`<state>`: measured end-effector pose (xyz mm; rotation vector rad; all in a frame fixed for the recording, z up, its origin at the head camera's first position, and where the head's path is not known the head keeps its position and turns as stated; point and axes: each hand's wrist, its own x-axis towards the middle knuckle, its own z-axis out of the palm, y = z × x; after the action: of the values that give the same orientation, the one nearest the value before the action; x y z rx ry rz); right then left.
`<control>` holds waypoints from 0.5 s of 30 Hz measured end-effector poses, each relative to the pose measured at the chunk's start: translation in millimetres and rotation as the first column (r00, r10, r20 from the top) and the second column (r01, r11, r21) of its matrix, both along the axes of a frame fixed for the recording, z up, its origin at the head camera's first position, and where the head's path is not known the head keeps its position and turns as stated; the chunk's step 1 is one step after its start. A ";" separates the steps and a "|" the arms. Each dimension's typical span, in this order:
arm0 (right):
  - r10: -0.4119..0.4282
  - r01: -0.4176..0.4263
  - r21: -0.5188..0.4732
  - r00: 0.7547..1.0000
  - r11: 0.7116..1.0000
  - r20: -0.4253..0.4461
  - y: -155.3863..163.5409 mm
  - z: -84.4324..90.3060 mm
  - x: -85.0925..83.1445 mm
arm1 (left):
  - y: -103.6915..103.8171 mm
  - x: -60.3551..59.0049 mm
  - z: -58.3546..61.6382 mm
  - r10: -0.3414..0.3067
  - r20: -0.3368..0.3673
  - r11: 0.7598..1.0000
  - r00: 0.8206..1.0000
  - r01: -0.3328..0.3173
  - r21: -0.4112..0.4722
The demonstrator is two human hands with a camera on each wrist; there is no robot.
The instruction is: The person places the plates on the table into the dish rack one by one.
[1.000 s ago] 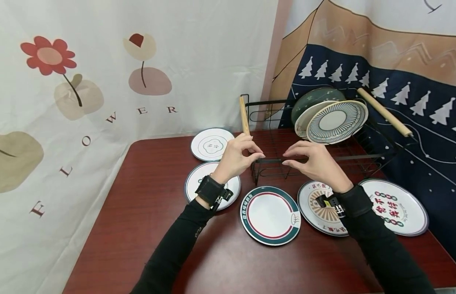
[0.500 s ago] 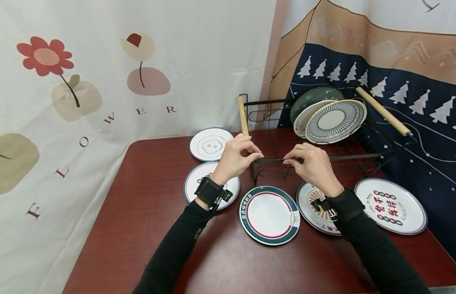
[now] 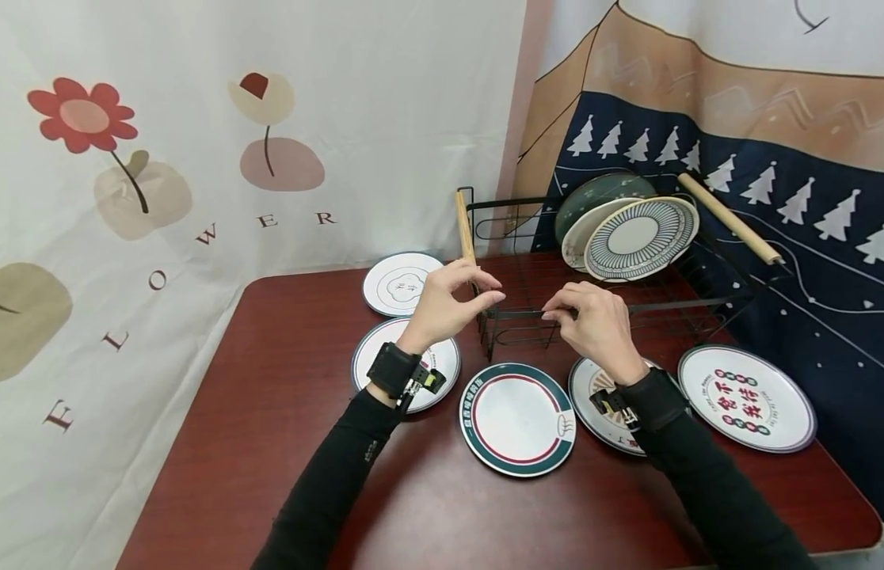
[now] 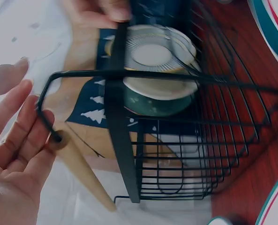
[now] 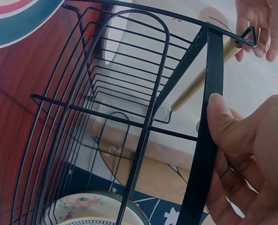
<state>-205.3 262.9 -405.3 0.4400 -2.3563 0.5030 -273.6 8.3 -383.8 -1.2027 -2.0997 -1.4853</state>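
Black wire rack [image 3: 677, 305], flat-banded front rim [image 5: 215, 65], pale wooden handles [image 3: 729, 219], at one o'clock from a green-rimmed plate [image 3: 517, 419]; right hand [image 3: 597, 321] pinching the rack's rim at seven o'clock; left hand [image 3: 447, 305] at nine o'clock, loosely curved, holding nothing.

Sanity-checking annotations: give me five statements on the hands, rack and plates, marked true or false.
1. The right hand pinches the wire rack. True.
2. The left thumb touches the index finger. False: the left hand has them apart.
3. The dark green dish sits behind the line-patterned plate. True.
4. Every plate is in the rack. False: the teal-rimmed plate lies on the table.
5. The red-lettered plate is farthest right on the table. True.
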 end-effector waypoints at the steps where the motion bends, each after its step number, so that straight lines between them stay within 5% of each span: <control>1: 0.002 -0.002 -0.001 1.000 1.000 -0.001 -0.1 0.7 -0.3 | -2.6 -1.7 1.3 -0.020 0.048 0.999 0.999 0.018 0.042; 4: 0.008 -0.008 0.000 1.000 1.000 -0.003 0.1 2.0 -1.2 | -13.4 -9.1 5.4 -0.053 0.177 0.989 0.983 0.027 0.145; 7: 0.010 -0.010 -0.003 1.000 1.000 0.004 1.0 2.5 -1.0 | -27.0 -20.1 5.9 -0.014 0.265 0.985 0.964 -0.031 0.168; 15: 0.021 -0.021 -0.013 0.999 1.000 0.045 3.2 2.8 2.2 | -68.1 -54.4 -5.2 0.234 0.376 0.956 0.896 -0.283 0.080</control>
<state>-203.1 266.1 -402.5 0.4523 -2.3928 0.5431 -328.0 -59.8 -389.0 -0.6004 -2.2342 -1.7898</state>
